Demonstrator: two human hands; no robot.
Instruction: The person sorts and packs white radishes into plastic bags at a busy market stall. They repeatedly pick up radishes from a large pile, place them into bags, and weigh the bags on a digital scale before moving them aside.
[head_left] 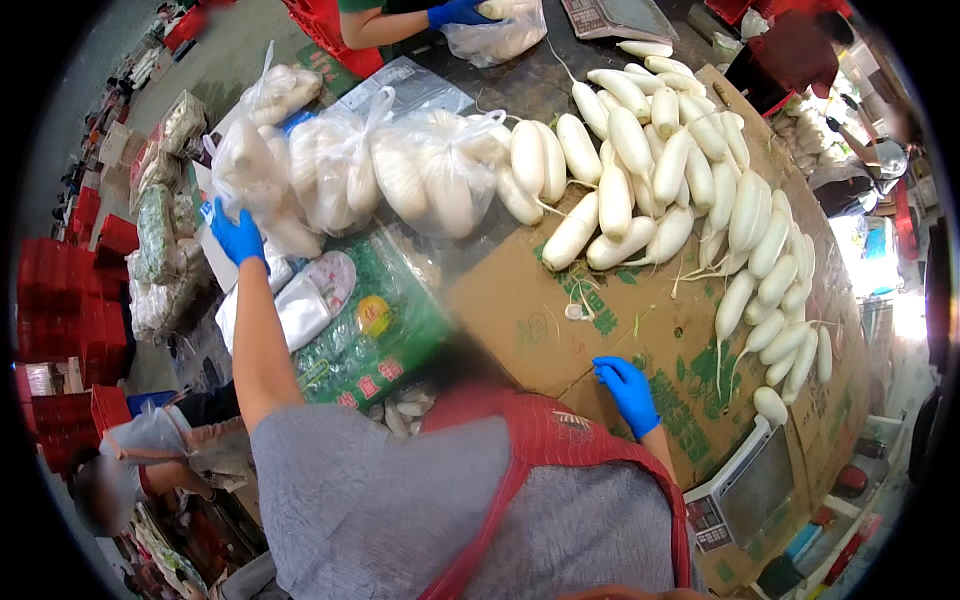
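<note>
My left hand [238,240], in a blue glove, reaches to the lower left side of a transparent plastic bag of white radishes [252,175]. Its fingers are stretched out and apart; whether they touch the bag I cannot tell. Two more knotted bags of radishes [333,175] [435,175] stand in a row to its right. My right hand [628,395], also gloved in blue, hovers over the cardboard [520,310] with fingers loosely extended and nothing in them. Beyond it spreads a large heap of loose white radishes [670,165].
White plastic bags [300,310] lie on a green printed package [385,330] near my left forearm. A scale [745,490] sits at the right, another [620,15] at the far edge. Across the table, a co-worker's blue-gloved hand [460,14] handles a bag [500,38]. Red crates [65,310] stand left.
</note>
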